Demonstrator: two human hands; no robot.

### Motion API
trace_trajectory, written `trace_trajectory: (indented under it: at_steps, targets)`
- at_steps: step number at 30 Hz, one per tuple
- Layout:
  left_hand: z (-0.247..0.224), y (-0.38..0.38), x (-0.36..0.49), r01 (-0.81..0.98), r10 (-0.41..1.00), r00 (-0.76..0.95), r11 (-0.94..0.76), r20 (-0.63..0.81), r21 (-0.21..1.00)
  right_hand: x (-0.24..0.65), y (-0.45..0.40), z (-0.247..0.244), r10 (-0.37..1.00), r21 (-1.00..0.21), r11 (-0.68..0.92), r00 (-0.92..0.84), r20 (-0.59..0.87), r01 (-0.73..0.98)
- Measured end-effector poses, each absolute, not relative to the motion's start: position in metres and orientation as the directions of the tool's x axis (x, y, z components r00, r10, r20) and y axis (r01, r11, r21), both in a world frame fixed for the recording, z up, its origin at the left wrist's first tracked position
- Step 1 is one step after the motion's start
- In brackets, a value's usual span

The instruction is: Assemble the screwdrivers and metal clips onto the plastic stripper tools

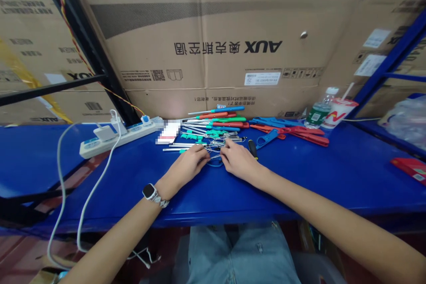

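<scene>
Both hands are at the near edge of a tool pile on the blue table. My left hand (192, 162), below a wrist with a watch (149, 191), has its fingers pinched on thin wire (215, 157). My right hand (238, 158) faces it, fingers curled and closed at the other side of the same tangle; what they grip is too small to make out. Behind lie screwdrivers with red, green and blue handles (229, 120) and small teal pieces (193, 136). A black and yellow handle (253, 147) rests beside my right hand.
A power strip (133, 133) with white cables is at left. Blue and red plastic tools (304, 134) lie right of the pile. A bottle (321, 108) and a cup (339, 113) stand behind them; a red packet (411, 169) is far right. Cardboard (219, 22) backs the table.
</scene>
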State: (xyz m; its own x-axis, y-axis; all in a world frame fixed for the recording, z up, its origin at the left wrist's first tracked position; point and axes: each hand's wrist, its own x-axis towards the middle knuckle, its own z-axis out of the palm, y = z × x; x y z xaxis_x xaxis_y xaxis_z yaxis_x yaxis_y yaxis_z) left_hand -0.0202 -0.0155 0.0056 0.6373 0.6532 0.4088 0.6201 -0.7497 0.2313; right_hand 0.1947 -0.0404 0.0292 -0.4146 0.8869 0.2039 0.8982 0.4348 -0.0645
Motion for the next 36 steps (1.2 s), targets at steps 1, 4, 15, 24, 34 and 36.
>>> trace_trajectory:
  at_steps: [1,4,15,24,34,36]
  targets:
    - [0.007,-0.013,-0.021,0.612,0.63,0.663,-0.767,0.403,0.192,0.194,-0.041,0.029,0.894,-0.055,0.418,-0.4,0.203,0.907]
    - [0.012,-0.006,-0.023,0.575,0.565,0.734,-0.813,0.378,0.099,0.193,-0.041,0.03,0.909,-0.03,0.381,-0.368,0.196,0.924]
    - [0.006,-0.012,-0.027,0.535,0.522,0.769,-0.841,0.369,0.076,0.204,-0.046,0.04,0.864,0.031,0.489,-0.488,0.121,0.872]
    - [0.005,-0.01,-0.027,0.527,0.512,0.778,-0.847,0.364,0.067,0.194,-0.018,0.062,0.785,0.137,0.61,-0.619,0.027,0.78]
    - [0.012,-0.008,-0.021,0.604,0.606,0.717,-0.787,0.346,0.126,0.209,-0.023,0.043,0.73,-0.006,0.679,-0.675,0.109,0.734]
    - [0.017,-0.002,-0.016,0.59,0.605,0.725,-0.792,0.328,0.158,0.211,-0.027,0.043,0.731,-0.017,0.679,-0.674,0.108,0.734]
